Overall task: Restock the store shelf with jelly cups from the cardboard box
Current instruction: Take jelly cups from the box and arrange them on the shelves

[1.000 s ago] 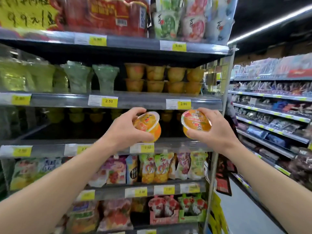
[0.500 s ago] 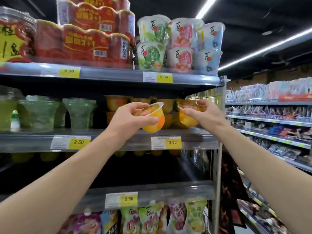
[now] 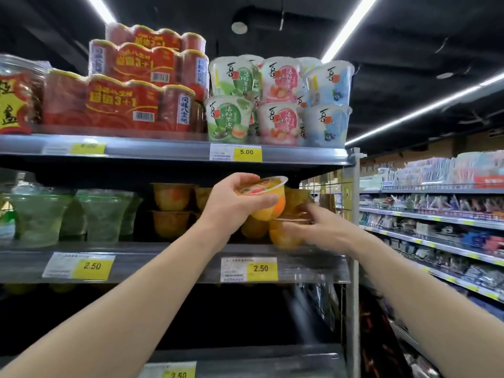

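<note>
Your left hand [image 3: 234, 203] grips an orange jelly cup [image 3: 268, 199] by its rim and side, holding it tilted just under the upper shelf edge, in front of the stacked cups [image 3: 171, 208] on the shelf [image 3: 163, 261] tagged 2.50. Your right hand [image 3: 319, 227] reaches in just below it, fingers spread loosely against a second jelly cup [image 3: 283, 236] resting at the shelf's front; the blur hides whether it grips.

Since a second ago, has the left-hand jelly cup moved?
Yes. The jelly cup in the left hand has risen from the shelf below to just under the 5.00 tag.
</note>
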